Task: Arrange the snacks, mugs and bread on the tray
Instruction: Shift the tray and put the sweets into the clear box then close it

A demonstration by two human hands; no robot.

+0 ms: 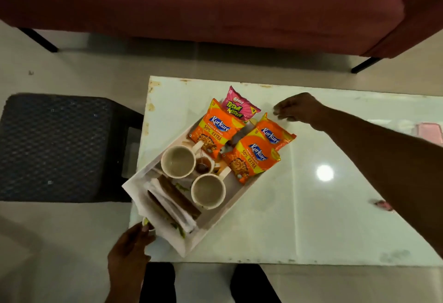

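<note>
Crowding a rectangular tray, crinkly packets

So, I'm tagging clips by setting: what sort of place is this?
Probably a home living room: a maroon sofa on thin black legs faces a low glossy white table holding a white tray, with a dark woven stool beside it.

We see a white tray set diagonally, holding 3 orange Kurkure packets, 1 pink packet, 2 upright cream mugs and wrapped bread.
</note>
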